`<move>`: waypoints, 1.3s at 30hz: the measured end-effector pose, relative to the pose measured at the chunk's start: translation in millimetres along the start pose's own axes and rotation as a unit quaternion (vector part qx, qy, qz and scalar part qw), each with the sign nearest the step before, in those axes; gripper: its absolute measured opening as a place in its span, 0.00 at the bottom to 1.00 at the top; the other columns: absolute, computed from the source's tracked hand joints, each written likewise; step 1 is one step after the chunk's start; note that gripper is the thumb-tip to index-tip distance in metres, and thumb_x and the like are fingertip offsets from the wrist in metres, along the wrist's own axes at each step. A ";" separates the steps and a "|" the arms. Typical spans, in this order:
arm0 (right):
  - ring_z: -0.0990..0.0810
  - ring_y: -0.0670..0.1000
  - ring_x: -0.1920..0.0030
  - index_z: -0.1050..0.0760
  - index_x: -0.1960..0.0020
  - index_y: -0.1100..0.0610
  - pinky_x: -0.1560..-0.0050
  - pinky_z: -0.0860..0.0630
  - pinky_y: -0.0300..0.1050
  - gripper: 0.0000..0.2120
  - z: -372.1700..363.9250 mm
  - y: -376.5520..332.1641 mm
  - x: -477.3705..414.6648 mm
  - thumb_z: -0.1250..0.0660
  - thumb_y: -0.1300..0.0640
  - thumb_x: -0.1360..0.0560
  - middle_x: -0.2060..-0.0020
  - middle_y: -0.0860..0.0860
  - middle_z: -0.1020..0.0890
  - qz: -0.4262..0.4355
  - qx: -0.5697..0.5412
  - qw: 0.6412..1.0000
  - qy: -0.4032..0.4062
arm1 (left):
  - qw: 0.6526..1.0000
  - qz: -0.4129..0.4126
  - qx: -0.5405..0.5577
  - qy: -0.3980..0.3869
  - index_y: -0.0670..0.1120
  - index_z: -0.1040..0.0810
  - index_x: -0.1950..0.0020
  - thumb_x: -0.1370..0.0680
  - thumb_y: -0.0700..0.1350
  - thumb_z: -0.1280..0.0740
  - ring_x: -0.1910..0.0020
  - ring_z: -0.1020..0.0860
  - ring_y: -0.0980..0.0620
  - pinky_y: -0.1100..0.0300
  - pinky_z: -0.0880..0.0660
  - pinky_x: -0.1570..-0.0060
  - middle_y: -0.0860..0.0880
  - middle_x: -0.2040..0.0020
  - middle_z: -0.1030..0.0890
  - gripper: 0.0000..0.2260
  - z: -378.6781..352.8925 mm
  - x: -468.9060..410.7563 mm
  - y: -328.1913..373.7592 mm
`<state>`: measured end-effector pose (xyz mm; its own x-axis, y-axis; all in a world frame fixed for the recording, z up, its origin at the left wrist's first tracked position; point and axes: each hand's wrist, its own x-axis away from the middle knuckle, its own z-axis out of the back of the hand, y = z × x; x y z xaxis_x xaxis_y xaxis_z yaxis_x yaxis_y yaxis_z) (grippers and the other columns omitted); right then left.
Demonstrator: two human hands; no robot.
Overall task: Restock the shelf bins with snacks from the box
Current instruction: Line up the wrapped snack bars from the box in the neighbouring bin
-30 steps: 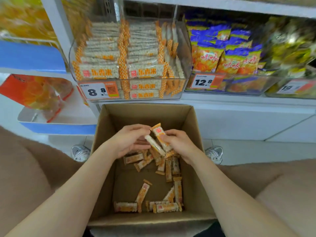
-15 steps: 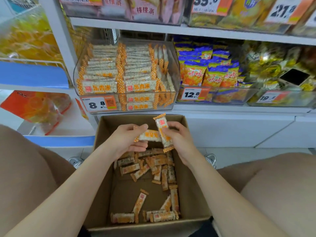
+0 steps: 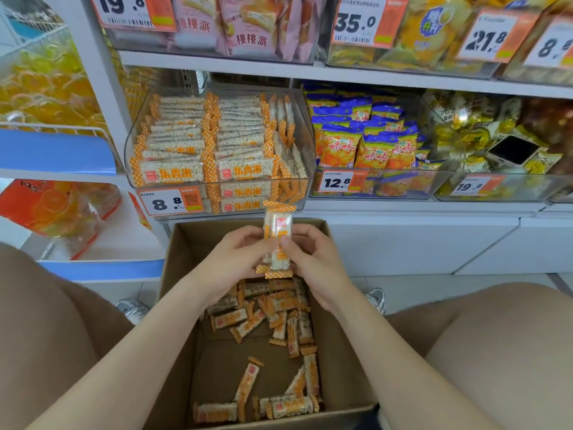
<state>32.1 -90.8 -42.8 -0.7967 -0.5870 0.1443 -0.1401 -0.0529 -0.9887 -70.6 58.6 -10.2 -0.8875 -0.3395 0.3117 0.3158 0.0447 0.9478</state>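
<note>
An open cardboard box (image 3: 183, 243) sits on the floor between my knees, with several orange-and-white rice snack bars (image 3: 273, 311) loose inside. Above the box, my left hand (image 3: 235, 259) and my right hand (image 3: 313, 259) together hold a small upright stack of the same snack bars (image 3: 277, 231), fingers curled round its sides. Straight ahead on the shelf stands a clear bin (image 3: 305, 169) packed with neat rows of these bars, price tag 8.8 on its front.
To the bin's right stand clear bins of blue-orange snack bags (image 3: 366, 144) and gold-wrapped sweets (image 3: 471, 131). A higher shelf (image 3: 217, 65) carries more bins. A blue-edged rack (image 3: 102, 268) with orange packets is at left. My shoes (image 3: 131, 308) flank the box.
Both hands rose out of the box with the bars and squared them from crossed into one upright stack. My view tilted up, showing the higher shelf.
</note>
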 end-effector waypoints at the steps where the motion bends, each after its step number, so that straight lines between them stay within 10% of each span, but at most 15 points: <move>1: 0.15 0.52 0.43 0.20 0.40 0.46 0.42 0.18 0.58 0.11 -2.5 -5.8 1.1 0.25 0.49 0.22 0.45 0.50 0.13 0.017 0.016 1.000 0.003 | 0.999 -0.032 -0.044 0.006 0.53 0.18 0.38 0.21 0.58 0.27 0.44 0.16 0.55 0.52 0.19 0.40 0.53 0.44 0.14 0.15 2.3 2.6 5.8; 6: 0.14 0.49 0.43 0.25 0.36 0.37 0.39 0.19 0.61 0.21 -11.1 -47.4 3.7 0.25 0.36 0.26 0.47 0.46 0.12 0.079 0.068 0.993 0.049 | 0.978 -0.155 -0.135 0.020 0.55 0.15 0.40 0.21 0.54 0.26 0.47 0.18 0.61 0.58 0.25 0.42 0.57 0.48 0.14 0.11 13.8 4.4 44.7; 11: 0.14 0.46 0.44 0.22 0.32 0.47 0.42 0.18 0.51 0.21 -4.4 -104.7 -1.2 0.25 0.59 0.22 0.49 0.47 0.12 0.136 0.092 0.986 0.007 | 0.954 -0.221 -0.198 0.051 0.60 0.15 0.47 0.22 0.56 0.26 0.54 0.17 0.56 0.54 0.20 0.49 0.56 0.54 0.15 0.05 21.5 -1.1 86.1; 16: 0.14 0.43 0.55 0.20 0.38 0.50 0.58 0.22 0.36 0.17 1.2 -143.3 -30.0 0.24 0.58 0.26 0.55 0.48 0.13 0.196 0.187 0.959 0.085 | 0.931 -0.242 -0.258 0.091 0.59 0.19 0.44 0.24 0.59 0.24 0.56 0.16 0.61 0.65 0.22 0.59 0.57 0.55 0.13 0.11 29.0 -20.6 118.4; 22: 0.18 0.55 0.53 0.23 0.38 0.53 0.58 0.25 0.47 0.17 9.1 -161.4 -84.5 0.32 0.48 0.25 0.54 0.51 0.17 0.238 0.545 0.786 0.170 | 0.794 -0.291 -0.499 0.190 0.54 0.21 0.35 0.19 0.59 0.34 0.39 0.24 0.47 0.46 0.26 0.39 0.53 0.42 0.21 0.16 38.7 -65.6 113.7; 29: 0.21 0.62 0.41 0.24 0.35 0.60 0.43 0.24 0.53 0.13 -28.6 -138.8 -117.9 0.37 0.61 0.18 0.44 0.60 0.18 0.253 0.729 0.618 0.151 | 0.782 -0.198 -0.558 0.194 0.57 0.23 0.34 0.26 0.59 0.28 0.34 0.29 0.42 0.41 0.31 0.36 0.52 0.38 0.26 0.22 22.5 -94.5 113.2; 39: 0.31 0.63 0.39 0.24 0.42 0.57 0.42 0.42 0.61 0.21 -7.5 -133.5 -116.3 0.48 0.46 0.22 0.51 0.55 0.16 0.241 0.759 0.599 0.088 | 0.785 -0.215 -0.549 0.191 0.61 0.21 0.35 0.23 0.62 0.30 0.36 0.34 0.44 0.43 0.34 0.38 0.53 0.40 0.32 0.17 25.2 -106.3 105.2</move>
<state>139.0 -9.3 72.7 -0.5986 -0.7417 -0.3026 0.7197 -0.6638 0.2036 48.5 123.0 58.1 -0.8917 -0.3686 -0.2628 0.3004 -0.9161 0.2656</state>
